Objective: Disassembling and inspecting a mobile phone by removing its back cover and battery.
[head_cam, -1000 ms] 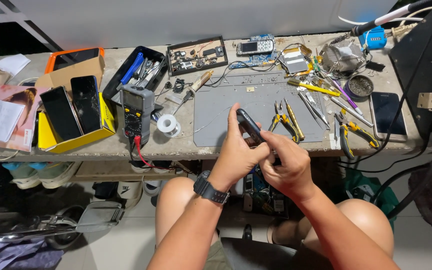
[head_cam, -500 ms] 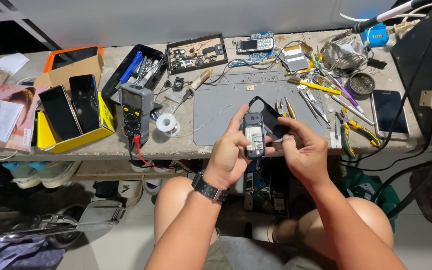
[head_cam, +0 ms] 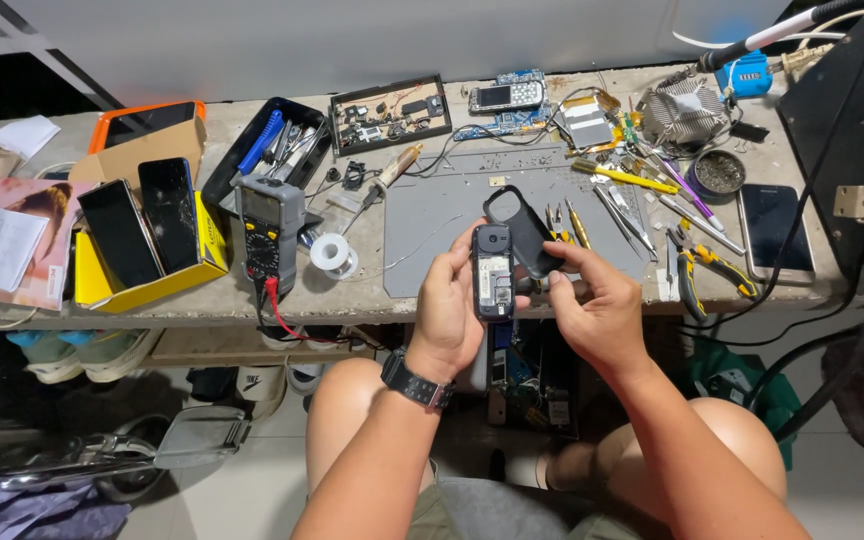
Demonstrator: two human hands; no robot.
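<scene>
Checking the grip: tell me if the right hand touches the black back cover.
Touching: the head view shows the right hand pinching the black back cover at its lower edge.

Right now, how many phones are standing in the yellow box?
2: the left phone and the right phone lean side by side in the yellow box. More may be hidden behind them.

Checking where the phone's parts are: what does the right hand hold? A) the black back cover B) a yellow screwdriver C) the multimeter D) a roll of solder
A: the right hand pinches the black back cover, lifted off the small opened phone that the left hand holds.
</scene>
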